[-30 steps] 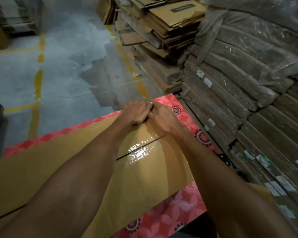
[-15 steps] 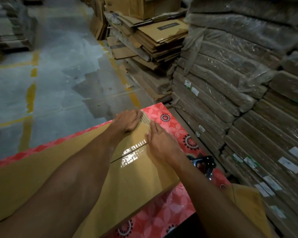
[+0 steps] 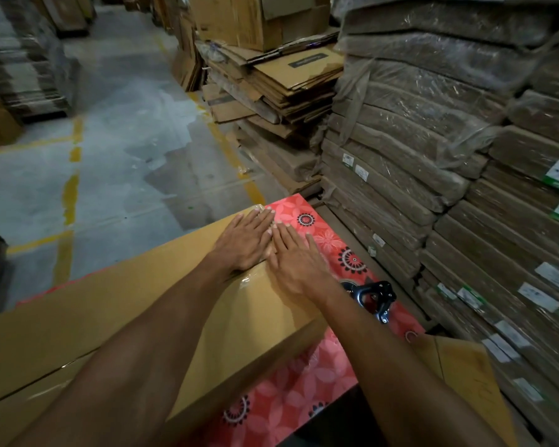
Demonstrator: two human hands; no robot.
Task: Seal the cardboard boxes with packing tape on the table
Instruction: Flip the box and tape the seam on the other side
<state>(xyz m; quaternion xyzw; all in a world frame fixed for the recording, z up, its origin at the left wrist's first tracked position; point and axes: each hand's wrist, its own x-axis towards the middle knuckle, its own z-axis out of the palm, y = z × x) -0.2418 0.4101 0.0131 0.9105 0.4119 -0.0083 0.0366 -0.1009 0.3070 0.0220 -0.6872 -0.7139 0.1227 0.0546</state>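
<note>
A long flat cardboard box (image 3: 110, 317) lies on a table with a red flowered cloth (image 3: 288, 395). Clear packing tape (image 3: 249, 280) glints along the box's centre seam near its far right end. My left hand (image 3: 246, 241) lies flat on the box top at that end, fingers straight and reaching the far edge. My right hand (image 3: 296, 262) lies flat beside it, fingers straight, pressing on the taped end. A black tape dispenser (image 3: 373, 298) rests on the cloth just right of my right forearm.
Plastic-wrapped bundles of flattened cardboard (image 3: 449, 188) are stacked tall close on the right. Loose flattened boxes (image 3: 288, 85) pile up behind the table. A concrete floor with yellow lines (image 3: 71, 188) stretches to the left. Another cardboard piece (image 3: 465, 375) lies at lower right.
Both hands went from bunched together at the box's far end to lying flat side by side on the taped end. The view tilted up, showing the dispenser.
</note>
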